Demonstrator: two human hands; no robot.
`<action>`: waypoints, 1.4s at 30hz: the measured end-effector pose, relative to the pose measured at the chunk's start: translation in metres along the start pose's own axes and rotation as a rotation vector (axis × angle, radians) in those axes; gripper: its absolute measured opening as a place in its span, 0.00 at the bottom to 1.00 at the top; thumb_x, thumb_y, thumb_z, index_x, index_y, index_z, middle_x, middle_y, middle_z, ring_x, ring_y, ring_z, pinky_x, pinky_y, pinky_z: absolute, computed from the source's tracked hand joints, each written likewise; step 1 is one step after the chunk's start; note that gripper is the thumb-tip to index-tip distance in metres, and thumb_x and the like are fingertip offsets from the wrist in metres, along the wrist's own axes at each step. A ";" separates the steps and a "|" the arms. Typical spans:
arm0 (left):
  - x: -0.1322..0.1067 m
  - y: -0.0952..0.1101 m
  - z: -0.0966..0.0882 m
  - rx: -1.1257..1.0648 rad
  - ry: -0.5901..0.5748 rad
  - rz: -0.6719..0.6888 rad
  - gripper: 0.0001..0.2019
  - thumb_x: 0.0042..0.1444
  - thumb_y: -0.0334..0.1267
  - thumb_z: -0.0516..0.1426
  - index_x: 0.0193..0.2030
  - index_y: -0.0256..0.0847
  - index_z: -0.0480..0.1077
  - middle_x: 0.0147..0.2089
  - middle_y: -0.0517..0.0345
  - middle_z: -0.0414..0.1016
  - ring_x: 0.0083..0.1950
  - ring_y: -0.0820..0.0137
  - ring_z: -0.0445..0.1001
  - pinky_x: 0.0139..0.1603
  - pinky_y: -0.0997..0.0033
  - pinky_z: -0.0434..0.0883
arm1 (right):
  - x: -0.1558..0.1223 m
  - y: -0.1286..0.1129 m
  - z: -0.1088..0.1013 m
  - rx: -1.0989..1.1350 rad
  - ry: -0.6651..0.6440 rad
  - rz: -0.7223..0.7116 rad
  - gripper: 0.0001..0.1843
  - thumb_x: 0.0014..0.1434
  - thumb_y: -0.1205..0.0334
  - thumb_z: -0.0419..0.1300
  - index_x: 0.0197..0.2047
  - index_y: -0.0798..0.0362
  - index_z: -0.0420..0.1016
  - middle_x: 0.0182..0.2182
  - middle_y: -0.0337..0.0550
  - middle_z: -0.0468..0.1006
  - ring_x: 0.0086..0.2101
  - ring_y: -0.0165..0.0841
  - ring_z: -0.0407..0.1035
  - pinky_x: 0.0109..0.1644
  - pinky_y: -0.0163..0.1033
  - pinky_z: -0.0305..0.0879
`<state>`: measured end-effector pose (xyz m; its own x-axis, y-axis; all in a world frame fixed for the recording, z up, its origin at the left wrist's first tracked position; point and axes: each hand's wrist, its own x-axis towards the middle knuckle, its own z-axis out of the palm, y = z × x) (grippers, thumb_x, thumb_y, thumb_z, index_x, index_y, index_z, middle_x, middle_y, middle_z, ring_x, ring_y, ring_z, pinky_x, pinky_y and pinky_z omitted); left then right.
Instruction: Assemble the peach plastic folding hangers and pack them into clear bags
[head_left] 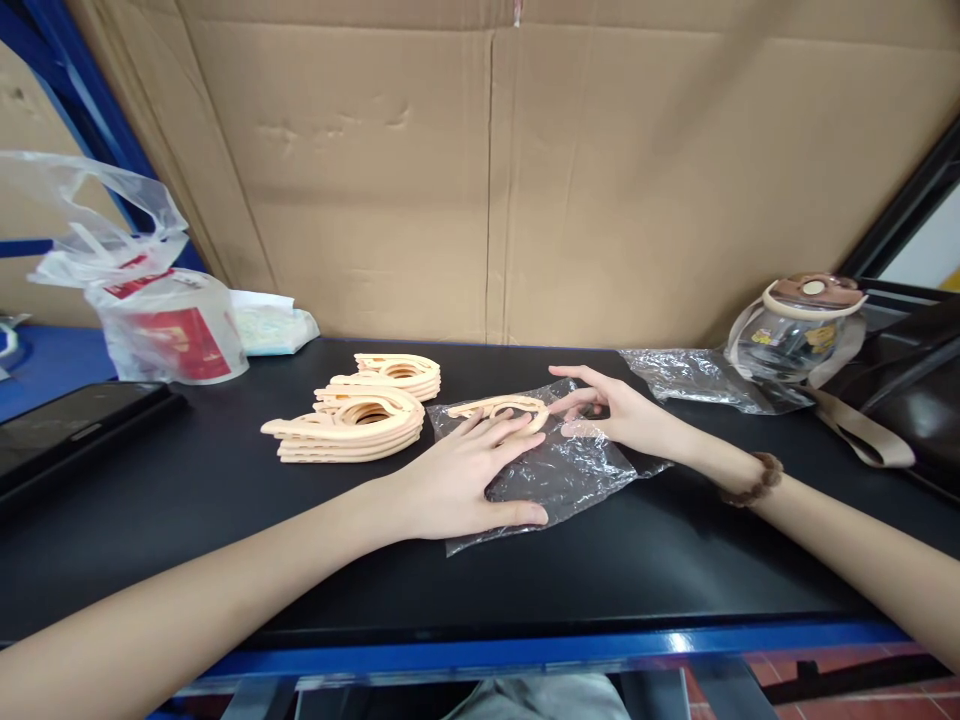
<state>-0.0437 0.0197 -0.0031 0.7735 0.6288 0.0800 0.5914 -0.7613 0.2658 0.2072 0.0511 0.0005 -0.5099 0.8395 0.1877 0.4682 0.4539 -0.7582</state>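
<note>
My left hand lies flat with fingers spread on a clear plastic bag on the black tabletop. A peach plastic hanger piece rests at the bag's far end, partly inside it as far as I can tell. My right hand reaches in from the right, fingers extended and touching the bag's edge next to the hanger piece. A beaded bracelet circles my right wrist. Two stacks of the same peach hanger pieces sit to the left of the bag.
A cardboard wall stands behind the table. At the left are a white plastic bag with red print, a tissue pack and a dark tray. At the right are crumpled clear plastic, a lidded jar and a dark bag.
</note>
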 end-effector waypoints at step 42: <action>-0.014 0.044 0.010 0.048 0.088 0.678 0.25 0.63 0.50 0.49 0.55 0.28 0.67 0.59 0.43 0.70 0.57 0.59 0.70 0.60 0.64 0.63 | 0.077 -0.038 -0.012 -0.572 0.095 -0.421 0.13 0.61 0.64 0.54 0.49 0.54 0.70 0.44 0.46 0.77 0.43 0.36 0.71 0.48 0.43 0.67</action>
<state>-0.0258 -0.0242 -0.0021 0.9561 0.0192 0.2924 -0.0064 -0.9962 0.0864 0.1588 0.1024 0.0519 -0.6780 0.5688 0.4656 0.5634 0.8089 -0.1679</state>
